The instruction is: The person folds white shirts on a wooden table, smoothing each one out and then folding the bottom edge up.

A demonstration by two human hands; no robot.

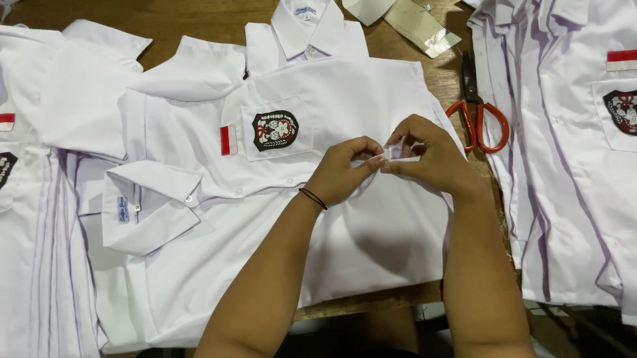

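Note:
A white short-sleeved shirt [353, 222] lies sideways on the wooden table, its pocket bearing a dark round badge [275, 130] and a small red-and-white patch [228, 140]. My left hand [343, 174], with a thin black band at the wrist, and my right hand [428, 155] meet above the shirt. Both pinch a small white strip [398, 153] between thumbs and fingers.
More white shirts are stacked at the left [7, 214] and at the right [599, 139]. Orange-handled scissors [475, 111] lie right of my hands. White collar strips [387, 0] lie at the far edge. The table's front edge [368, 303] shows under the shirt.

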